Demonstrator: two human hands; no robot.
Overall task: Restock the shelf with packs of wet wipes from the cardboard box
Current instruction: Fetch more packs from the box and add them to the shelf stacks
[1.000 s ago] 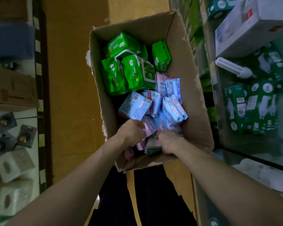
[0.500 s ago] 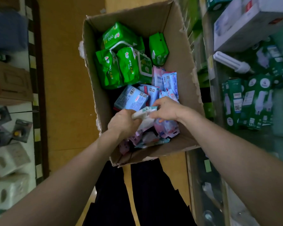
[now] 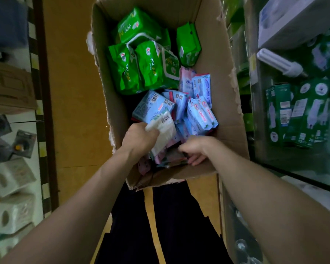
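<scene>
Your L hand (image 3: 140, 139) is gripping a white wipes pack (image 3: 163, 130), fingers curled round its end, just over the near part of the cardboard box (image 3: 228, 111); your R hand (image 3: 194, 148) is reaching among pink packs (image 3: 158, 159) by the near wall, fingers bent down, can't tell if it's holding any. Green packs (image 3: 141, 69) are lying at the far end, blue packs (image 3: 200, 115) mid-box; the shelf (image 3: 293, 164) w/ bulb boxes (image 3: 303, 111) is sitting on your right.
</scene>
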